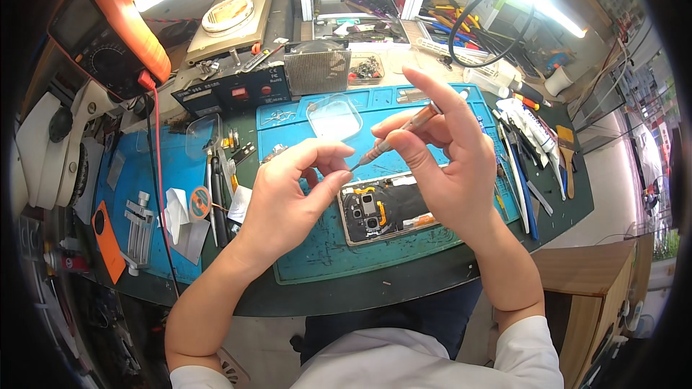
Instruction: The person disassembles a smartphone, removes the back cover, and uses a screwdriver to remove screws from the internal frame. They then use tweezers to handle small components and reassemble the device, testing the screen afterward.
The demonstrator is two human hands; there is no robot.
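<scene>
Above a blue mat (317,263) on the desk (346,299), the right hand (458,166) pinches a screwdriver (375,151); the left hand (288,180) curls at its tip, its grip hard to tell. An opened phone (404,202) lies on the mat.

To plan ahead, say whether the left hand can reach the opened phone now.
Likely yes: the left hand is close to the opened phone, nothing visible between, though it seems busy at the screwdriver.

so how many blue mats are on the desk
2. The middle mat lies under the opened phone; the left mat lies toward the left side, partly covered by a metal clamp and other items. Another could be hidden.
</scene>
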